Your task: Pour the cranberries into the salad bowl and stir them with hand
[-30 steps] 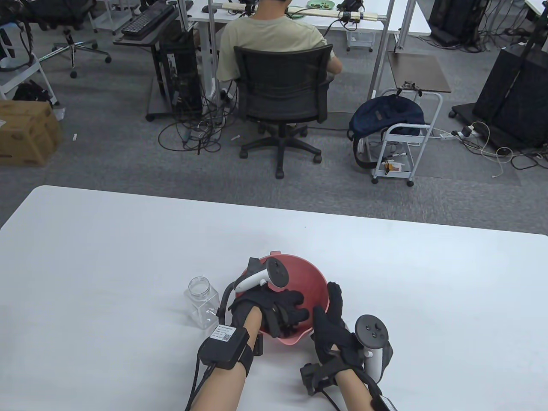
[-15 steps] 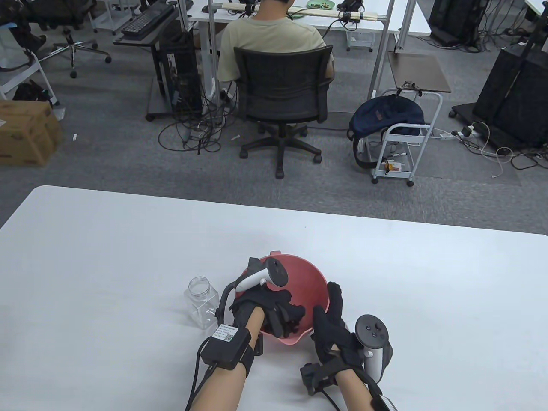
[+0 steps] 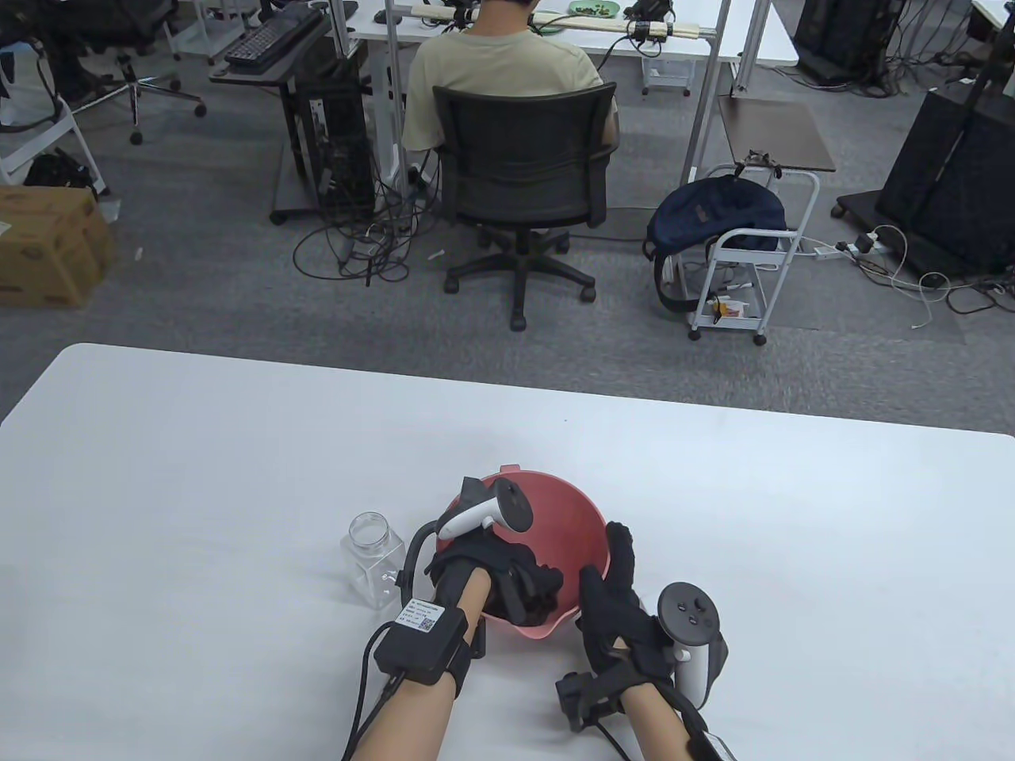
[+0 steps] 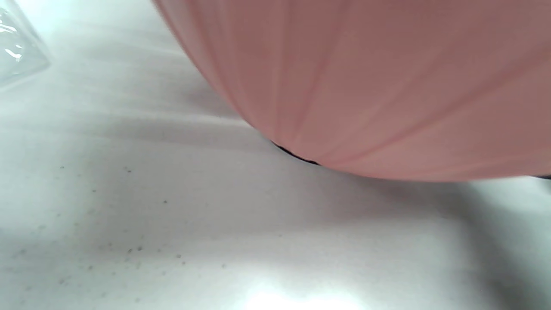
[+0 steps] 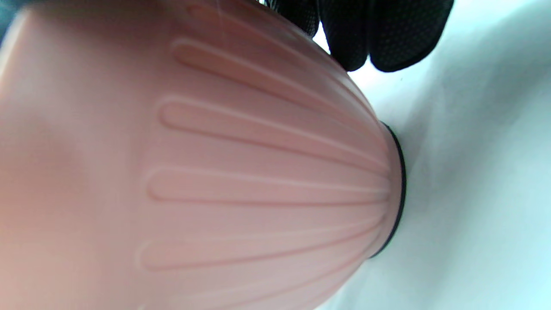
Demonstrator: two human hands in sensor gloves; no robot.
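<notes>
The pink salad bowl (image 3: 567,507) stands on the white table (image 3: 238,476), near its front edge. My left hand (image 3: 533,585) reaches down inside it, fingers curled into the bottom, and hides whatever lies there; no cranberries show. My right hand (image 3: 607,561) grips the bowl's right wall, thumb at the near rim and fingers round the outside. The right wrist view shows the ribbed bowl wall (image 5: 241,172) with black fingertips (image 5: 379,38) against it. In the left wrist view only the bowl's outer wall (image 4: 387,86) appears.
An empty clear plastic jar (image 3: 373,555) stands upright, without a lid, just left of the bowl; its corner (image 4: 17,47) shows in the left wrist view. Beyond the table's far edge a person sits in an office chair (image 3: 519,166).
My left hand's fingers, stretched toward the bowl's right side a second ago, have curled in and down toward the near wall. The right hand, bowl and jar have stayed put.
</notes>
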